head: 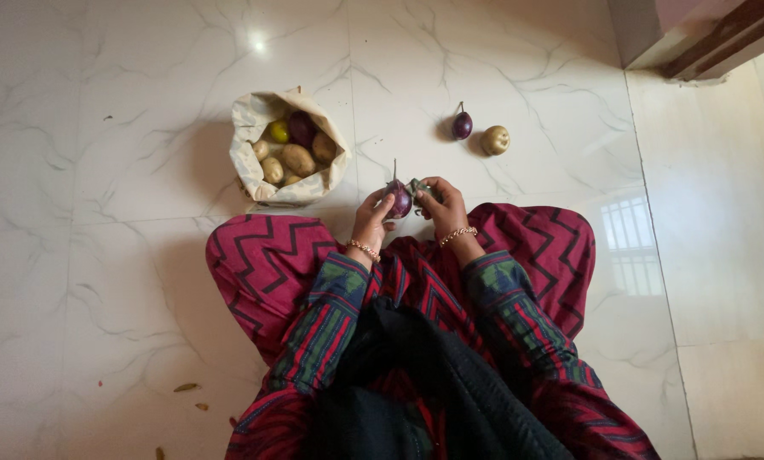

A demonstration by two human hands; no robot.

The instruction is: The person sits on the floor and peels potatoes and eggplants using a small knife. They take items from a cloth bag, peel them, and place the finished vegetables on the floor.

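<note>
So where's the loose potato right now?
In the head view, the loose potato lies on the marble floor, upper right of centre, just right of a small purple eggplant and beyond the right hand.

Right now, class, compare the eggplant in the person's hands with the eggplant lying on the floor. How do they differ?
The held eggplant is lifted off the floor in both hands, left hand and right hand; the floor eggplant lies loose on the tiles beside a potato. The held eggplant looks larger, though it is closer to the camera. The held eggplant's stem points straight up; the floor eggplant's stem tilts. Both are small, round and purple.
</note>
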